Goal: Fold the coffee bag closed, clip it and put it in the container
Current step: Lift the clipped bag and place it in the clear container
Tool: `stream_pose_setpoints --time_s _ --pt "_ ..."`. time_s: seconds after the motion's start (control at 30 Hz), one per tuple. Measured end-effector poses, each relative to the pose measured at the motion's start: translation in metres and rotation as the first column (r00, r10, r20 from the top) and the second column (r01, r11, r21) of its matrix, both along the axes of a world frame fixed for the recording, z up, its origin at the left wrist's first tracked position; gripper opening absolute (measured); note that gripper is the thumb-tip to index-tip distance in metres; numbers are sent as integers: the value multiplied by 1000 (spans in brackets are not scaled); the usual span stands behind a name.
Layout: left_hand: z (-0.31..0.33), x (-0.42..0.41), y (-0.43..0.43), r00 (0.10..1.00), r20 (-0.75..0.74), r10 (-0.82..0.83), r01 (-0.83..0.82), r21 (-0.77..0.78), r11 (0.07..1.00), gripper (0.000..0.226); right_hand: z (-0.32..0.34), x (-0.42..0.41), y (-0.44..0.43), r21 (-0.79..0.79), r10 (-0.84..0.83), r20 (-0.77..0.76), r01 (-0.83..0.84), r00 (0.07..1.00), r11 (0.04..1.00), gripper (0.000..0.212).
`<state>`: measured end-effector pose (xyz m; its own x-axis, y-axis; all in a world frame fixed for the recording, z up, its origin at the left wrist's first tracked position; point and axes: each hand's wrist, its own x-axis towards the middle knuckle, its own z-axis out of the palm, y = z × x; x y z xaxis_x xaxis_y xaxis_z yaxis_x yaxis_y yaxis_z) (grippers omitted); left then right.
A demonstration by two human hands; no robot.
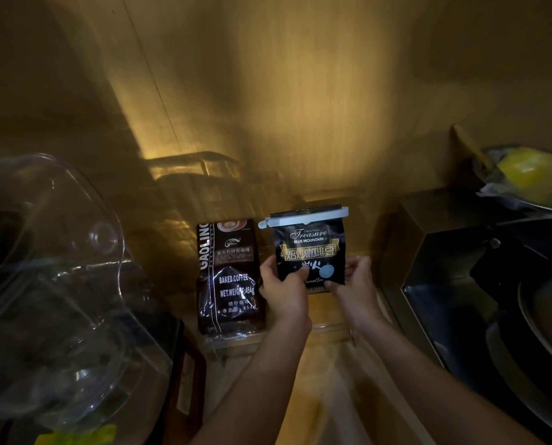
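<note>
A small black coffee bag (310,248) with gold lettering stands upright in the middle of the view. Its top is folded over and a pale blue clip (303,219) runs across the fold. My left hand (282,287) grips the bag's lower left corner. My right hand (354,277) grips its lower right corner. The bag is held over a clear plastic container (332,332), whose rim shows faintly below my wrists. A larger dark brown coffee bag (229,277) stands upright just to the left, inside the same clear container as far as I can tell.
A big clear plastic lid or bowl (53,277) fills the left side. A dark metal box (444,252) and stacked plates (537,322) sit at the right. A yellow item in plastic wrap (531,171) lies at upper right. A wooden wall closes the back.
</note>
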<state>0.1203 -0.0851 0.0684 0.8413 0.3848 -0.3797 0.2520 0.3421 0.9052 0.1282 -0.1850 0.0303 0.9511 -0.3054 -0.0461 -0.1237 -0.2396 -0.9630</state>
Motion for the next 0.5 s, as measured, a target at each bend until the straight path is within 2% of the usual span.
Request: stream_pose_setpoints --time_s 0.3,0.5 --pt "1 39 -1 999 40 35 -38 60 997 61 1 46 3 -98 22 28 -19 999 995 42" --pt "-1 51 0 997 57 55 -57 33 998 62 -1 59 6 -116 41 47 -35 998 993 45"
